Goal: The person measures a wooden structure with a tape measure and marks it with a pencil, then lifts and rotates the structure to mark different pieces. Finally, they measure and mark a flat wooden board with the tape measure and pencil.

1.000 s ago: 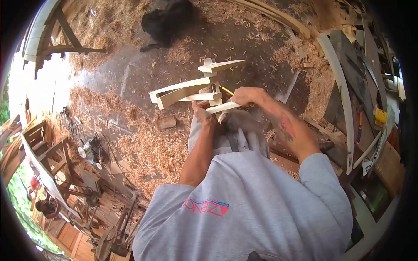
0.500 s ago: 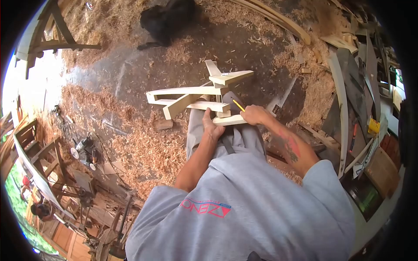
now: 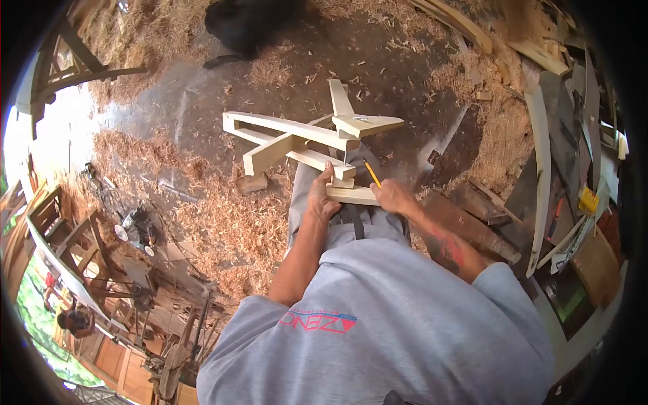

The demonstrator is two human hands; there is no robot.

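Observation:
A pale wooden frame [image 3: 290, 127] of several joined bars rests across my lap, its far pieces crossing and spreading outward. My left hand [image 3: 320, 197] is wrapped around the near end of the frame, thumb up against a bar and fingers partly hidden beneath. In my right hand [image 3: 397, 197] is a yellow pencil [image 3: 372, 173], its tip pointing up and away from me beside the bar ends. The fingers of that hand are closed near the right end of the nearest wooden bar [image 3: 354, 196].
Wood shavings [image 3: 223, 236] cover much of the floor. A dark furry shape [image 3: 250, 27] lies ahead. Boards [image 3: 540, 169] lean along the right side. A power tool [image 3: 135, 229] sits on the left, and a person [image 3: 74, 320] is at the far lower left.
The wooden frame has turned slightly in my hands, its left end shifting up. The pencil now stands steeper, and my right hand has moved a little down and to the right.

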